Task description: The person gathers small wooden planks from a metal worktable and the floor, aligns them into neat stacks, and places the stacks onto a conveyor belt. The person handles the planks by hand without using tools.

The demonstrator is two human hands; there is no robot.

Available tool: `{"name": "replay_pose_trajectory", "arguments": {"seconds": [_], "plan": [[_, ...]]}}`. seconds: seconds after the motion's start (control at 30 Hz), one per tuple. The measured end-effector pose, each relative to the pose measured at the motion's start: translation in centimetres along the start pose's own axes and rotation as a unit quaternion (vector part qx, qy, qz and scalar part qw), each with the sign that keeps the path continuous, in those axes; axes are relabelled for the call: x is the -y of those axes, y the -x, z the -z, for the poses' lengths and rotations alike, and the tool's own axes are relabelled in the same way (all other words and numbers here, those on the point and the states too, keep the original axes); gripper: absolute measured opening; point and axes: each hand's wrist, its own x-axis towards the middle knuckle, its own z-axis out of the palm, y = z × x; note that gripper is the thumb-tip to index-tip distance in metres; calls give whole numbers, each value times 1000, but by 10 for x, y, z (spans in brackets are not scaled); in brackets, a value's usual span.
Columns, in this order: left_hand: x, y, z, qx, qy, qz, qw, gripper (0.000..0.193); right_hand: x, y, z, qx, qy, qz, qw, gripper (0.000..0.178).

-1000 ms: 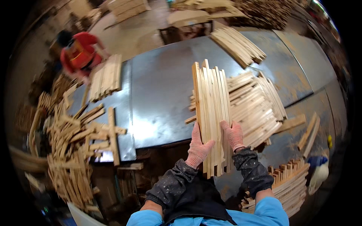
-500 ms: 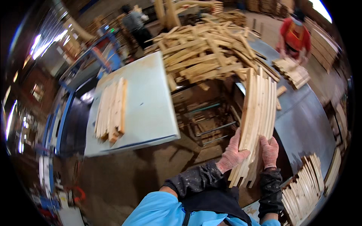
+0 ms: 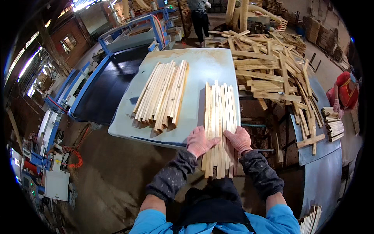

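A bundle of wooden strips lies side by side, its far part over the right side of the pale table and its near ends sticking out past the table's front edge toward me. My left hand, in a pinkish knit glove, grips the bundle's left side with the thumb over the top. On the right side my right hand, gloved alike, presses in the same way. The fingers beneath and along the sides are partly hidden. A second group of wooden strips rests on the table to the left, its near ends uneven.
Beyond the table's right side rises a large heap of loose wood pieces. A person in red stands at the far right beside a metal surface. A blue-framed machine with a dark belt adjoins the table's left side.
My hands have carried the bundle left, from over the gap by the metal surface to the pale table. My view has turned right-to-left with it.
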Motion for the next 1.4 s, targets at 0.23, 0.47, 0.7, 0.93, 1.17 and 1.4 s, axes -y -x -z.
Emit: {"name": "replay_pose_trajectory", "arguments": {"seconds": [0.23, 0.47, 0.7, 0.93, 1.17, 1.4], "plan": [[8, -125, 81, 31, -69, 65, 995, 119, 77, -119, -38, -58, 12, -46, 997, 82], [161, -205, 194, -282, -114, -63, 951, 98, 138, -202, -72, -48, -37, -33, 998, 76], [304, -238, 262, -152, 7, 183, 971, 95, 193, -232, -94, -3, 13, -71, 997, 80], [374, -244, 331, -167, 55, 146, 974, 79, 264, -243, -146, 69, -17, -51, 996, 82], [519, -230, 440, -146, 29, 180, 972, 78, 389, -233, -263, 103, -58, 23, 993, 82], [688, -225, 546, -154, -171, 197, 953, 77, 551, -219, -403, 137, -62, 20, 988, 84]]}}
